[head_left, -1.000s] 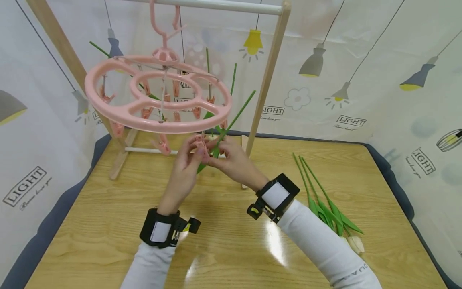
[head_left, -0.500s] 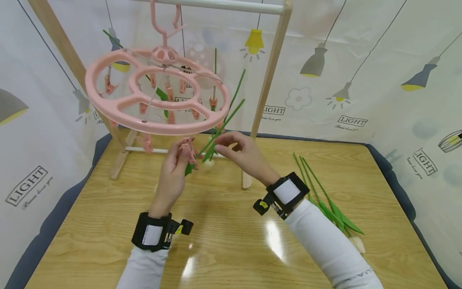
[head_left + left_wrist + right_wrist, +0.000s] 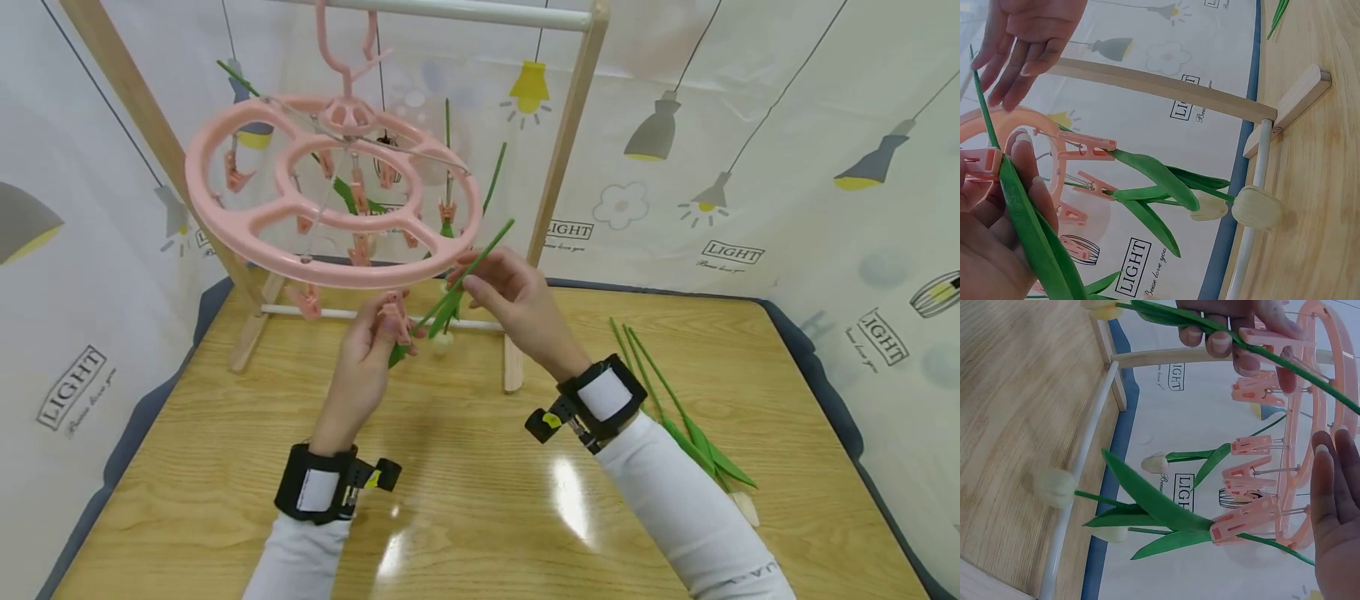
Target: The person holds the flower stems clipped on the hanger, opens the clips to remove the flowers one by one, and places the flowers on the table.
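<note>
My left hand (image 3: 358, 367) grips a pink clothespin (image 3: 395, 317) hanging below the front of the pink round hanger (image 3: 337, 271). An artificial tulip (image 3: 1029, 219) lies along the same hand, its stem passing at the clothespin's mouth; whether the clothespin bites it I cannot tell. In the right wrist view its pale bloom (image 3: 1102, 309) points toward the table. My right hand (image 3: 521, 312) is beside the stems at the hanger's right, fingers loosely extended and apparently holding nothing. Near it, another clothespin (image 3: 1244, 520) holds a white tulip (image 3: 1055, 487) bloom-down.
The hanger hangs from the white top bar (image 3: 465, 10) of a wooden rack (image 3: 566, 142). Other clothespins (image 3: 307, 300) dangle round it, some with tulips. Several loose tulips (image 3: 686, 425) lie on the wooden table (image 3: 465, 500) at the right. A printed cloth (image 3: 787, 208) stands behind.
My right hand has left the clothespin and moved right, then slightly up. My left hand, still gripping the clothespin, has shifted a little left and down. The hanger has turned somewhat.
</note>
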A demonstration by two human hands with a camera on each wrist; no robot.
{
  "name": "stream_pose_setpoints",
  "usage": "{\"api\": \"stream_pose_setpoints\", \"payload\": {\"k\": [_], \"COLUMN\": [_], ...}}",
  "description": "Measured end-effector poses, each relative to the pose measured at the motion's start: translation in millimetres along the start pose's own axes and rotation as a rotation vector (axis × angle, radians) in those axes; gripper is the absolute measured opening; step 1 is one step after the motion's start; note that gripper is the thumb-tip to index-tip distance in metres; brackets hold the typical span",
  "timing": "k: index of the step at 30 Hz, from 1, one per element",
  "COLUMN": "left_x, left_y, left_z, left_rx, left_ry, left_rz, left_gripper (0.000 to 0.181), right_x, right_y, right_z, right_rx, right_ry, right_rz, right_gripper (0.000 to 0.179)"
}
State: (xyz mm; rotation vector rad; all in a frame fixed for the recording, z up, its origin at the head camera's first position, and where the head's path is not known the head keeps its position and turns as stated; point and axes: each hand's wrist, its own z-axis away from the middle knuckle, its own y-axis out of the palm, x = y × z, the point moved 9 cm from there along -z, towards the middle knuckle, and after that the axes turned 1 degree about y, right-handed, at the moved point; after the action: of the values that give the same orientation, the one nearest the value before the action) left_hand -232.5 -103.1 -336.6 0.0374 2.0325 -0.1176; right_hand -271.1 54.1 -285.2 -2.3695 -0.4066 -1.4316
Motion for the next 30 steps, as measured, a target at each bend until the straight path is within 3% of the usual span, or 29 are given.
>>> {"api": "stream_pose_setpoints", "payload": {"k": [13, 20, 26, 30], "left_x": [-0.9, -3.8, -5.7, -7.0], "left_y": [0.1, 2.4, 4.1, 4.5], "left_z": [-0.8, -1.5, -2.2, -2.7], "left_rx": [-0.002, 0.003, 0.001, 0.004], "left_ry": [0.005, -0.003, 0.000, 0.016], "left_rz": [-0.010, 0.084, 0.099, 0.068], "left_gripper": [0.041, 0.038, 0.037, 0.037], "right_x": [5.0, 1.1, 0.3, 5.9], "right_y": [15.5, 14.8, 16.7, 16.4], "right_z": [0.2, 0.0, -0.4, -1.3], "right_rx": [0.044, -0.006, -0.031, -0.044], "right_ry": [-0.002, 0.044, 0.056, 0.016], "right_rz": [-0.056, -0.139, -0.174, -0.164], "right_gripper": [0.015, 0.024, 0.026, 0.033]}}
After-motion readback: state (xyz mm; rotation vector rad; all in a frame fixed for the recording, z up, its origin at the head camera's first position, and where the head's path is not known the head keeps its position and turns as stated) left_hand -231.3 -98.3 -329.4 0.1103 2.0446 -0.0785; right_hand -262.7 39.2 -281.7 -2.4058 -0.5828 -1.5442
